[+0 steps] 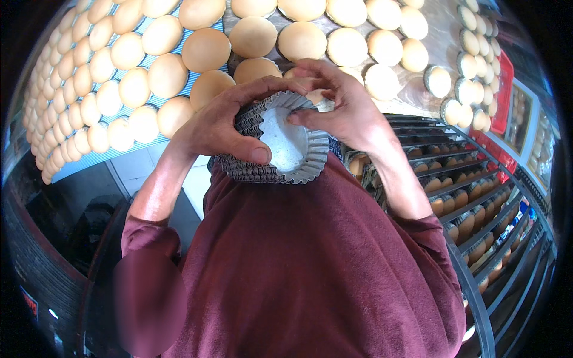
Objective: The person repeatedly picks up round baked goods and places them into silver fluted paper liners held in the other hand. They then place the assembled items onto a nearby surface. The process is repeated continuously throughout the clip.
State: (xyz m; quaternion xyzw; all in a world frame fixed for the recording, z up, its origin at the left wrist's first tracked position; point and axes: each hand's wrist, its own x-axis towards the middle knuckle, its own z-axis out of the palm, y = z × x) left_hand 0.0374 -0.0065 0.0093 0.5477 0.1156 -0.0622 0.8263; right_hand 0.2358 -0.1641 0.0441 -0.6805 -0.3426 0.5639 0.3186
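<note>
A thick stack of fluted metal baking tins (244, 168) is tilted on its side in front of my chest. My left hand (224, 121) is wrapped around it, with the thumb over the near rims and the fingers along the far side. The top tin (286, 152) shows its bare, shiny inside. My right hand (347, 105) reaches over the stack's right rim. Its thumb touches the inside of the top tin, while its bent fingers are spread beyond the rim. Whether they pinch the rim is not clear. Round golden cakes (208, 49) lie just beyond both hands.
Rows of cakes cover a blue striped surface (190, 85) and a brown wooden board (414, 91). On the right stands a dark metal rack (470, 286) holding more cakes in fluted tins (465, 219). Red crates (503, 89) are behind it. Dark equipment (58, 277) stands on the left.
</note>
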